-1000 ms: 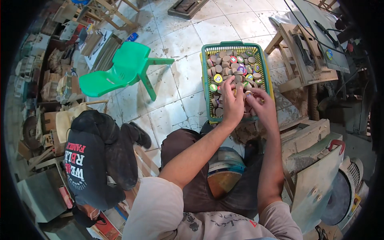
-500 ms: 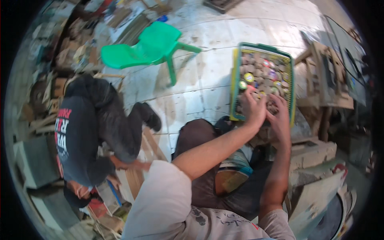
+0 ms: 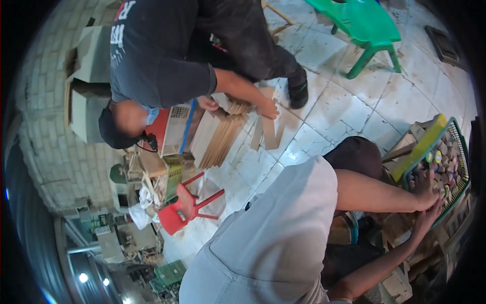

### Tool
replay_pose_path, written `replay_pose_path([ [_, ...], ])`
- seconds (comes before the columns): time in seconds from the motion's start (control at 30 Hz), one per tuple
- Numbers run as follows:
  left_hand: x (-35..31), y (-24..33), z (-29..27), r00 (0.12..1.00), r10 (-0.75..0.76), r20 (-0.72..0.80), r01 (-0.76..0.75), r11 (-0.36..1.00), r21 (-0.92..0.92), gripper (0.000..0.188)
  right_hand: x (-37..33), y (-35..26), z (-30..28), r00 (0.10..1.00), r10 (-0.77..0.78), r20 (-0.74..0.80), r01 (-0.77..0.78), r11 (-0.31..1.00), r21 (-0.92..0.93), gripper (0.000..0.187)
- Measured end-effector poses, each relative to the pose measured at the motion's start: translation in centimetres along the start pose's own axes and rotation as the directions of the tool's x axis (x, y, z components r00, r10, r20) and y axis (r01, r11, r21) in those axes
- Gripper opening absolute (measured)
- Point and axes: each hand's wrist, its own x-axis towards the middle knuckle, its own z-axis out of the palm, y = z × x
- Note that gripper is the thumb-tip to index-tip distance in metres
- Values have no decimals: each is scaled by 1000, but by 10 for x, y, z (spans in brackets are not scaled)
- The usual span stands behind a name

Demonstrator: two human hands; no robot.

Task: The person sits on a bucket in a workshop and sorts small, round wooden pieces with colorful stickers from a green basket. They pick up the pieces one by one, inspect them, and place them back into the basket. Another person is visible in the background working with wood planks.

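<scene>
At the right side of the view, a green plastic basket (image 3: 467, 183) holds many small round wooden pieces (image 3: 450, 158), a few with coloured tops. My left hand (image 3: 424, 191) reaches over the basket's near edge, its fingers apart and touching the pieces. Close beside it, nearer to me, is my right hand (image 3: 430, 212). The right fingertips are partly hidden against the left hand and the basket, so whether they grip a piece does not show.
A yellow panel (image 3: 419, 148) stands along the basket's left side. To the left, a person in dark clothes (image 3: 157, 61) bends over a stack of wooden boards (image 3: 218, 144), one hand on a board. A red chair (image 3: 179, 207) and a green chair (image 3: 365, 24) stand on the tiled floor.
The view has swung left, so the basket and my hands now appear at the right edge. My hands stay at the basket. The other person's arm now stretches out to a board.
</scene>
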Motion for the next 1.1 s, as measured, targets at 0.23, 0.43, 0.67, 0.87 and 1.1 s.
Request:
replay_pose_path([
  [0.23, -3, -4, 15, 1000, 0, -25, 3, 989, 151, 85, 3, 21, 3, 993, -120, -13, 119, 992, -31, 59],
  [0.43, -5, 1, 16, 991, 78, -112, -57, 982, 179, 83, 14, 37, -2, 989, -145, -13, 142, 980, -137, 58],
  [0.67, -2, -4, 6, 999, 47, -18, -46, 995, 90, 81, 6, 23, 5, 999, -46, -7, 47, 991, 122, 58],
  [0.87, 2, -3, 4, 998, 56, 17, -56, 998, 27, 80, 8, 31, 2, 1000, 22, -9, -18, 952, 305, 57],
  [1.1, 9, -3, 1, 998, 65, 26, -64, 997, -47, 78, 1, 0, -6, 996, 84, -19, -74, 952, 298, 54],
])
